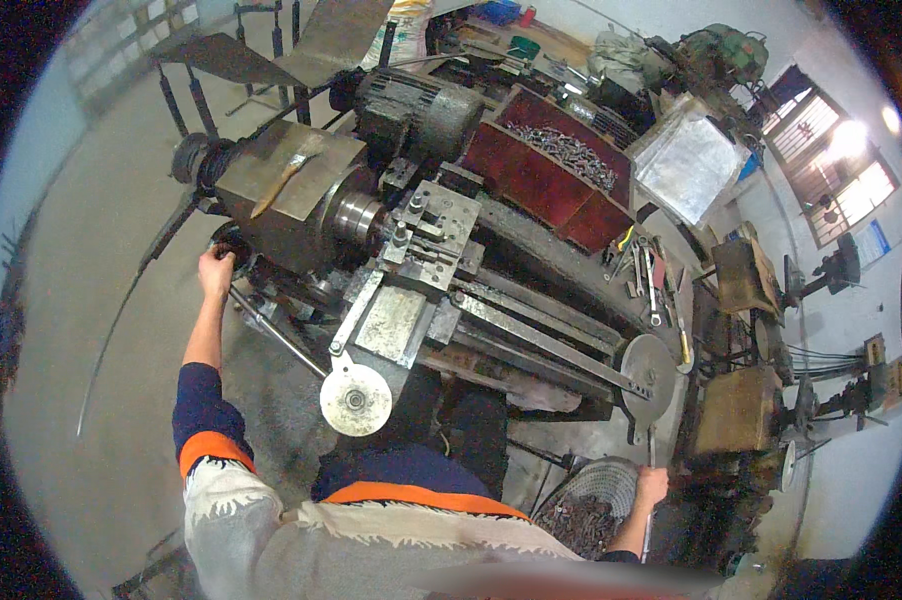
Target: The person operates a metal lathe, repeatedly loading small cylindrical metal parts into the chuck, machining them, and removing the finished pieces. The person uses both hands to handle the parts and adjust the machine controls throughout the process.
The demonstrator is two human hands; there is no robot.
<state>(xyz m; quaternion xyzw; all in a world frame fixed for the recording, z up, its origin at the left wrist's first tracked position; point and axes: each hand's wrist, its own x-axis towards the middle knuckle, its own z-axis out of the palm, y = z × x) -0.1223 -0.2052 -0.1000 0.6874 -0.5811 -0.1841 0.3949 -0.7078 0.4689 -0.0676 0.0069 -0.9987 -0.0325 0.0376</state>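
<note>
A lathe-like machine stands in front of me, with a grey headstock (291, 225), a shiny spindle (359, 216) and a steel tool slide (426, 235). My left hand (215, 272) has its fingers closed at a dark round handle (231, 240) low on the headstock's left end; the fingertips are partly hidden. Far to the right, my right hand (653, 486) is wrapped around a thin metal lever (652, 448), which runs down from a large round plate (648, 378). Nearer to my body, a pale disc (356, 400) sits on a linkage arm.
On the headstock lies a wooden-handled brush (283, 186). Behind are an electric motor (419, 112) and a dark red tray (531, 175) holding many small metal pieces. Wrenches (653, 285) lie at the right. A basket (611, 480) of dark metal bits stands beside my right hand.
</note>
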